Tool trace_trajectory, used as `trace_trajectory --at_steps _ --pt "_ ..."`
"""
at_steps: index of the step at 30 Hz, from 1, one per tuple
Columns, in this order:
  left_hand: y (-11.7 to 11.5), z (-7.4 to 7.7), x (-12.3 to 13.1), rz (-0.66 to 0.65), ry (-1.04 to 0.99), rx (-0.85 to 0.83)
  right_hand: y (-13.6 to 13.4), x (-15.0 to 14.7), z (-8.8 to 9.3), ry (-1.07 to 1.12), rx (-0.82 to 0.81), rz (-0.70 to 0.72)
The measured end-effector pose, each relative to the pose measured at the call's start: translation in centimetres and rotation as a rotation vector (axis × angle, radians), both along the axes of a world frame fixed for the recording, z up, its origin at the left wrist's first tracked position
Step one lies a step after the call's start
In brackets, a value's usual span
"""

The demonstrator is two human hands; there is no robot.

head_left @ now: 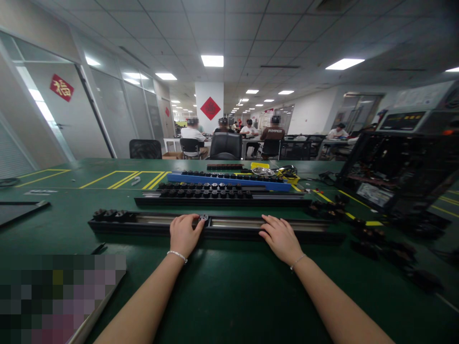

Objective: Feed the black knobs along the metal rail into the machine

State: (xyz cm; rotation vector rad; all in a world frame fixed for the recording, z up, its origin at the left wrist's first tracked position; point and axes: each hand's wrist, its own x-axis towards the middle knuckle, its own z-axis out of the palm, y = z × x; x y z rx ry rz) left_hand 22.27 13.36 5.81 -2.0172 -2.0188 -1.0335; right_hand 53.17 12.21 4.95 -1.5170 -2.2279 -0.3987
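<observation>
A long black rail (143, 222) lies across the green table (229, 286) in front of me. My left hand (183, 233) rests on the rail's near edge, fingers curled, its fingertips at a small black slider (204, 218) sitting on the rail. My right hand (278, 236) lies on the rail further right, fingers stretched out and flat. Several small black parts (113, 215) are clustered at the rail's left end. Both wrists wear thin bracelets.
Behind lie a second black rail (222, 200) and a blue rail (229, 180), both lined with black parts. A metal bowl (263, 171) stands farther back. Loose black parts (380, 248) and a dark machine frame (398, 172) are at right. People sit at far tables.
</observation>
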Motion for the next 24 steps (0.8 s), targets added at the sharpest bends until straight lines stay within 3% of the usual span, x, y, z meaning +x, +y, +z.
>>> trace_trajectory --at_steps 24 --pt "-0.25 -0.27 0.63 -0.107 0.063 -0.051 0.07 0.1 -0.11 -0.005 0.008 -0.003"
